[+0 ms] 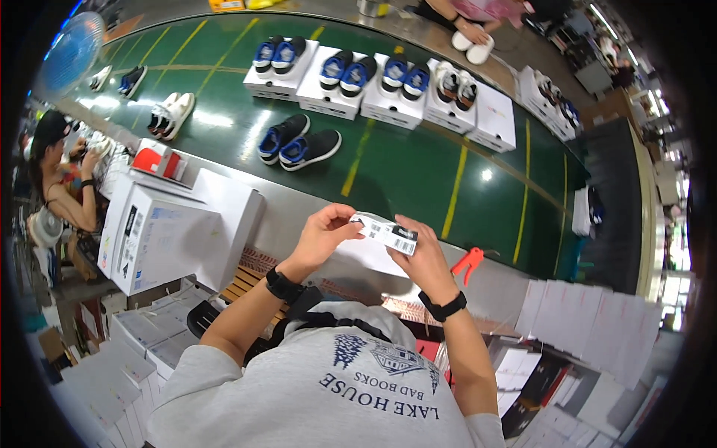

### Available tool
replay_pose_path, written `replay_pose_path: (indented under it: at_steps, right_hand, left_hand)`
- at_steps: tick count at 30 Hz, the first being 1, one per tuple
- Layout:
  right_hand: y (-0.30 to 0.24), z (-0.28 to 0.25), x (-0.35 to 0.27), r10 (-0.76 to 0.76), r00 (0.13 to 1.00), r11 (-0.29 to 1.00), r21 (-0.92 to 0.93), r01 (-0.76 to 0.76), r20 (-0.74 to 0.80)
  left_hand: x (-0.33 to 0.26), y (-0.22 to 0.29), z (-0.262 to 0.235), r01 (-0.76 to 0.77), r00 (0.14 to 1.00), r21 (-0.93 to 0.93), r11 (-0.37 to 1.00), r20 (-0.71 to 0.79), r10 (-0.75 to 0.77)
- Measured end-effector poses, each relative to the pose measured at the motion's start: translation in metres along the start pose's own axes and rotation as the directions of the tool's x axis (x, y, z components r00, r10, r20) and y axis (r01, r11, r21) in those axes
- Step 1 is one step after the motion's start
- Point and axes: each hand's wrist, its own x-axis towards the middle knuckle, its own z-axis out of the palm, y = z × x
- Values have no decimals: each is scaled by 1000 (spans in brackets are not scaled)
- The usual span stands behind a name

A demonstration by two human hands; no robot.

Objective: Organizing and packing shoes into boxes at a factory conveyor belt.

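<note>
Between both hands, over the near edge of the green conveyor belt, is a white label strip point(383, 232) with black print. My left hand point(328, 235) pinches its left end between thumb and fingers. Its right end is gripped by my right hand point(423, 257), thumb below and fingers behind. Whether it is a single label or a small stack, I cannot tell. Just beyond, on the belt, lies a pair of black sneakers with blue lining point(299, 143). Right of my right hand, a red hand tool point(468, 263) rests on the metal ledge.
White shoeboxes point(328, 102) topped with sneakers line the belt's far side. Large white boxes point(157, 235) stand at my left, with a red shoebox point(159, 159) behind them. Flat white boxes point(586, 321) are stacked at right. Co-workers sit at left point(67, 179) and across the belt point(467, 22).
</note>
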Motion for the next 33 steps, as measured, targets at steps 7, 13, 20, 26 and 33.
replay_pose_path:
  at_steps: [7,13,20,26,33]
  right_hand:
    - [1,-16,-21,180,983,938,294,-182,36]
    - [3,-8,-18,238,971,894,387,-227,19]
    - [10,-14,-21,166,980,879,434,-198,112]
    - [6,-21,-15,135,972,871,445,-208,190]
    - [10,-23,-12,79,965,891,417,-180,249]
  left_hand:
    - [7,-8,-2,11,1000,56,998,-14,-11]
    - [7,-11,-6,-50,999,122,991,12,49]
    - [-14,22,-7,-160,987,554,817,87,134]
    - [-24,26,-17,-185,975,825,534,86,205]
    - [-25,12,-33,-277,958,763,584,175,226]
